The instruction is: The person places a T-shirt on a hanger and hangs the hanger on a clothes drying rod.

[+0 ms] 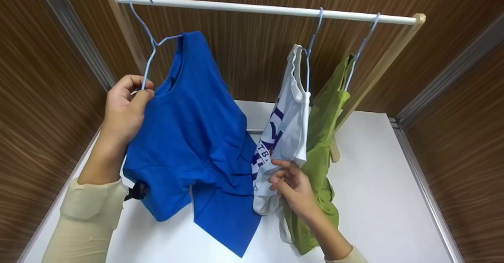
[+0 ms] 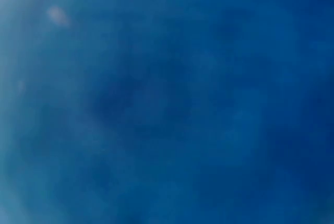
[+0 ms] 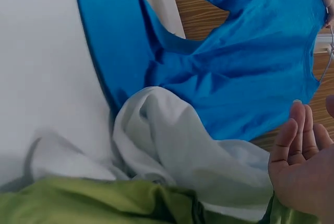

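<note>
With thumb and fingers my left hand point(image 1: 128, 103) pinches the bare arm of a light-blue wire hanger point(image 1: 147, 28), beside the neckline of a blue sleeveless top point(image 1: 189, 129). The top's other shoulder sits over the hanger's far arm. The hanger's hook is at the rack's rod; whether it bears on it I cannot tell. Only blurred blue fabric point(image 2: 167, 98) fills the left wrist view. My right hand point(image 1: 295, 188) is at the front of a white printed top point(image 1: 289, 129); in the right wrist view its fingers point(image 3: 297, 130) are extended and hold nothing.
A white rod point(image 1: 236, 6) on wooden supports point(image 1: 378, 74) carries the hangers. An olive-green garment point(image 1: 325, 129) hangs right of the white top. Wood-grain panels point(image 1: 464, 145) enclose the sides and back, above a white base surface point(image 1: 374, 176).
</note>
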A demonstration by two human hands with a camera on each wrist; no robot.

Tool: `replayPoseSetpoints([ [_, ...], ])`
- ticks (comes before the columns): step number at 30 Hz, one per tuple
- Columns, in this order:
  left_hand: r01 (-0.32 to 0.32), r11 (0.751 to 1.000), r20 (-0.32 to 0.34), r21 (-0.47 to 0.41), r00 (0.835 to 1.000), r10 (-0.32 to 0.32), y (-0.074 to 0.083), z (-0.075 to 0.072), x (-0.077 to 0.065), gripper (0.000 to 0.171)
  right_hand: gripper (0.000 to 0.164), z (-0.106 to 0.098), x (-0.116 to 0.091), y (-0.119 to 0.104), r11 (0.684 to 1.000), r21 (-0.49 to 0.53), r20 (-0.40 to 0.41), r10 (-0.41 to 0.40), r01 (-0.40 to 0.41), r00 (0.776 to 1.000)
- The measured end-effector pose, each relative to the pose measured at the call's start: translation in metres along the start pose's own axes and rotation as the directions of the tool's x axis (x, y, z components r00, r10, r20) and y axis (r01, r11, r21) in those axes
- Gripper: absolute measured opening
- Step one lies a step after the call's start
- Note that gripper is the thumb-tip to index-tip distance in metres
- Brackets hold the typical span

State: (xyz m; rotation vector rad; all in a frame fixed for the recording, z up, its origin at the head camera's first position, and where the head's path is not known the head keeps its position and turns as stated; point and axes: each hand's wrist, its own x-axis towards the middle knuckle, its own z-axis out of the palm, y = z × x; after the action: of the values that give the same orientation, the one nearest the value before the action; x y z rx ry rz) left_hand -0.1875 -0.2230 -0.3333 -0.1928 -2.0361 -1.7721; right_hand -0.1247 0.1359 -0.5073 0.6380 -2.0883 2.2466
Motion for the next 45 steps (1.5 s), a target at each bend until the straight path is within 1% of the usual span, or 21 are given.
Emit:
replayPoseSetpoints([
  [5,0.029,0.997,0.009,0.073,1.0,-0.03,-0.001,-0.008,0.006,0.01,0.039,-0.006,-0.017,0.004,0.998,-0.054,0.037,-0.012,0.014,0.999],
  [7,0.039,0.996,0.01,0.083,0.999,-0.04,-0.002,-0.01,0.009,0.011,0.039,-0.008,-0.023,0.004,0.998,-0.067,0.06,-0.015,0.019,0.998],
  [11,0.047,0.993,0.005,0.112,0.999,-0.048,-0.002,-0.013,0.014,0.012,0.04,-0.015,-0.034,0.003,0.999,-0.044,0.089,-0.016,0.02,0.996],
  [15,0.061,0.988,0.004,0.141,0.998,-0.062,-0.003,-0.013,0.021,0.014,0.041,-0.019,-0.039,0.003,0.999,-0.018,0.092,-0.028,0.029,0.995],
  [20,0.069,0.986,0.029,0.154,0.997,-0.074,-0.013,-0.01,0.028,0.012,0.042,-0.022,-0.041,0.001,0.999,0.014,0.092,-0.044,0.043,0.995],
  [25,0.066,0.987,0.038,0.146,0.997,-0.072,-0.024,0.001,0.027,0.012,0.04,-0.022,-0.042,-0.001,0.999,0.033,0.081,-0.033,0.031,0.996],
  [29,0.09,0.984,0.056,0.151,0.993,-0.099,-0.028,0.01,0.026,0.013,0.039,-0.024,-0.043,-0.001,1.0,0.009,0.068,-0.029,0.028,0.997],
  [31,0.089,0.986,0.064,0.143,0.993,-0.099,-0.03,0.016,0.025,0.012,0.039,-0.025,-0.044,-0.001,1.0,-0.005,0.062,-0.026,0.026,0.998],
  [38,0.039,0.994,0.117,0.103,0.992,-0.051,-0.027,0.04,0.023,0.015,0.04,-0.028,-0.045,-0.001,1.0,-0.028,0.047,-0.01,0.011,0.999],
  [41,0.037,0.997,0.127,0.074,0.991,-0.046,-0.028,0.05,0.022,0.016,0.04,-0.027,-0.046,0.0,1.0,-0.024,0.052,-0.016,0.017,0.999],
  [45,0.05,0.998,0.155,0.046,0.986,-0.057,-0.026,0.061,0.019,0.016,0.04,-0.027,-0.046,0.001,0.999,-0.023,0.056,-0.027,0.029,0.998],
])
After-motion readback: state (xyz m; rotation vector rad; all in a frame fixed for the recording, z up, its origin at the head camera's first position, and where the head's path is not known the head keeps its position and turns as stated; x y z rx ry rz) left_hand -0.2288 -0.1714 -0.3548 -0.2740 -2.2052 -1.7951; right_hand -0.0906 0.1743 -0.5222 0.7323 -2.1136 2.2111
